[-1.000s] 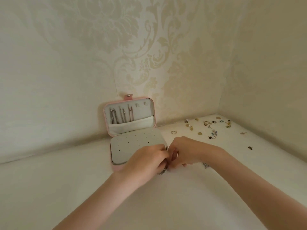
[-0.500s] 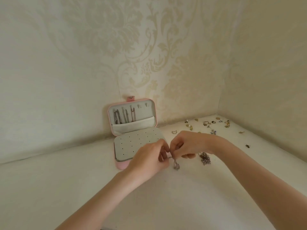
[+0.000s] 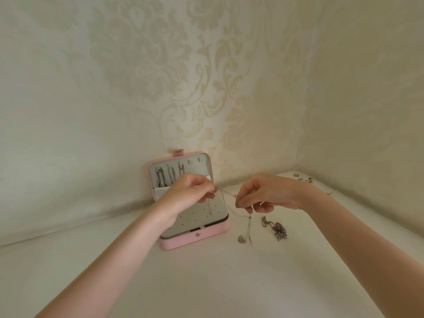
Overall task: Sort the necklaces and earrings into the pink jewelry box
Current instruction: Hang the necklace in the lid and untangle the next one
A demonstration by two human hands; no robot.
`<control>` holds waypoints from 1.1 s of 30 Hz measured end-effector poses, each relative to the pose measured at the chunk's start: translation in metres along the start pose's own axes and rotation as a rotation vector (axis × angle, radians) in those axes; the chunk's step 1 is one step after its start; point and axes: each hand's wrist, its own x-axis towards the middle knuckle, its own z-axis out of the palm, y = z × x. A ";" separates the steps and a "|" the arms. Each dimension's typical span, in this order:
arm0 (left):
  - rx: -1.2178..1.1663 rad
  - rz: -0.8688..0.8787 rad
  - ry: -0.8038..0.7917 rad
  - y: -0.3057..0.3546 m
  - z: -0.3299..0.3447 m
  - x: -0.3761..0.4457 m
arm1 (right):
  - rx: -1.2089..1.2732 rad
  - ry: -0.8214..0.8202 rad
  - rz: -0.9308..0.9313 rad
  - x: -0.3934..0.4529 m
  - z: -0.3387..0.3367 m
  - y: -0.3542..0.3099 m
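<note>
white surface [image 3: 206, 283] | pink jewelry box [image 3: 195, 241] | necklace pile [image 3: 278, 230] | earrings [image 3: 302, 179]

The left hand [image 3: 187, 191] blocks part of the pink jewelry box [image 3: 195, 239], covering the lower end of the lid's pocket and a corner of the holed panel. Chains hung in the lid [image 3: 168, 176] are too small to count. The thin necklace [image 3: 226, 198] between the hands blurs out, can't tell if it's one strand or two. Earrings [image 3: 302, 179] by the right wall are just specks. Both forearms run off the bottom edge.
</note>
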 end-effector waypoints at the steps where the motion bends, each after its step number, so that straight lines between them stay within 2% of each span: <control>1: -0.140 -0.044 -0.016 0.002 -0.002 0.001 | -0.001 0.006 -0.004 -0.001 -0.001 0.000; 4: -0.509 -0.103 -0.058 0.007 -0.005 0.000 | 0.001 0.021 -0.015 -0.003 -0.006 -0.002; 7: -0.630 -0.075 -0.061 0.013 -0.005 0.000 | 0.034 0.030 -0.047 -0.004 -0.009 -0.004; 11: -0.575 0.041 -0.011 0.030 -0.005 0.002 | 0.098 0.044 -0.094 -0.005 -0.010 -0.007; 18: -0.204 0.223 0.026 0.054 -0.010 0.011 | 0.360 0.128 -0.212 -0.006 -0.020 -0.025; 22: -0.160 0.267 0.022 0.064 -0.013 0.012 | 0.307 0.177 -0.266 -0.007 -0.020 -0.041; 25: -0.164 0.280 0.040 0.067 -0.016 0.013 | 0.125 0.205 -0.276 -0.006 -0.013 -0.049; 27: -0.185 0.281 0.052 0.068 -0.017 0.012 | -0.011 0.175 -0.254 -0.004 -0.006 -0.049; 29: -0.209 0.286 0.060 0.067 -0.020 0.012 | -0.070 0.080 -0.205 -0.002 -0.001 -0.045; 33: -0.281 0.283 0.130 0.062 -0.024 0.010 | 0.020 -0.084 -0.113 -0.004 0.003 -0.028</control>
